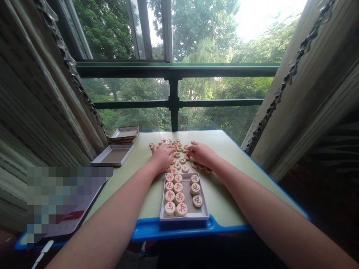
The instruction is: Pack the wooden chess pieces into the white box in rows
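Loose Chinese chess pieces [183,160], round and pale wood with red or black characters, lie scattered around both my hands. My left hand [162,156] rests palm down over the left part of the pile, its fingers stretched among the pieces. On the other side, my right hand [202,154] reaches in with its fingertips at the pieces near the middle; whether it grips one is hard to see. Nearer to me sits a shallow white box [188,192]. Red pieces [179,197] fill two columns at its left, and several black pieces [195,188] stand at its right, some stacked.
The pale table [235,186] has a blue rim. At the left are an open box tray [113,155] and a brown box [123,135] behind it. A partly blurred flat device [67,213] with a white cable [45,249] lies front left. Curtains and a railed window surround the table.
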`<state>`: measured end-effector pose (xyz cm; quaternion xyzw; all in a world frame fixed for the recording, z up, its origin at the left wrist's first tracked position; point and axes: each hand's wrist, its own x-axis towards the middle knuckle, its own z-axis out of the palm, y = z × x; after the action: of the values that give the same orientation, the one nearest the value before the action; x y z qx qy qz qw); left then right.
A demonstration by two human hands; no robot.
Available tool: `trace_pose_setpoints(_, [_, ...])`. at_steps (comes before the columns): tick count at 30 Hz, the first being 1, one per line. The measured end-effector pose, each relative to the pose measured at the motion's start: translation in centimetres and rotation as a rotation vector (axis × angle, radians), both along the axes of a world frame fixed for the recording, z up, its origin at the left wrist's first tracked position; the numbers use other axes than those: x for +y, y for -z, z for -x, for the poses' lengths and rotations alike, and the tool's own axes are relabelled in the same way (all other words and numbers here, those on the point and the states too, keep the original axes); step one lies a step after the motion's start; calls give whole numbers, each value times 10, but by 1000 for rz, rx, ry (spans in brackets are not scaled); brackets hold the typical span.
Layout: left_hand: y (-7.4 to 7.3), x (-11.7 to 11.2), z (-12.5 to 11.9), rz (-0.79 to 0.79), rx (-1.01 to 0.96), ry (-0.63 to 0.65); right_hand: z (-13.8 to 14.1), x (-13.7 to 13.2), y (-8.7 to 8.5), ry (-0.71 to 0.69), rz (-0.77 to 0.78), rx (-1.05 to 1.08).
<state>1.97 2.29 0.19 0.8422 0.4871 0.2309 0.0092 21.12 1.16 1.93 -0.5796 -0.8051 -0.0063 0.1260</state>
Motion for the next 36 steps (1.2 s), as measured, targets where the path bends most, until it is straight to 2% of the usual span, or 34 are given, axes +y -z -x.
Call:
trace_pose_setpoints(4, [-2,-2,-2,-40,-41,5,1,6,2,-4,-63,-25])
trace_pose_setpoints(9, [-5,-5,-3,-64,-64,28,0,12,3,31,-36,40])
trace_pose_setpoints(14, [-11,-7,-4,-150,-140,48,-1,13,5,6,2,99])
trace_pose_setpoints(19, [-18,-15,-9,-138,-157,151,-5,4,-7,49,10,152])
trace_pose_setpoints(22, [-17,-18,-12,-128,-169,208,-9,-18,-23,25,65,206])
trace_pose_setpoints(24, [-15,-18,-13,-125,-167,215,-12,-43,-31,-11,142,237])
trace_pose_setpoints(26, [-14,-17,-12,-123,-158,218,-15,-73,-33,-77,128,304])
trace_pose_setpoints(28, [-14,-15,-10,-128,-145,214,-17,-102,-26,-194,78,350])
trace_pose_setpoints(31, [-15,-16,-8,-143,-125,189,-20,-133,-10,-257,15,421])
trace_pose_setpoints(36, [-17,-21,-6,-168,-120,186,-20,-146,3,-311,-30,487])
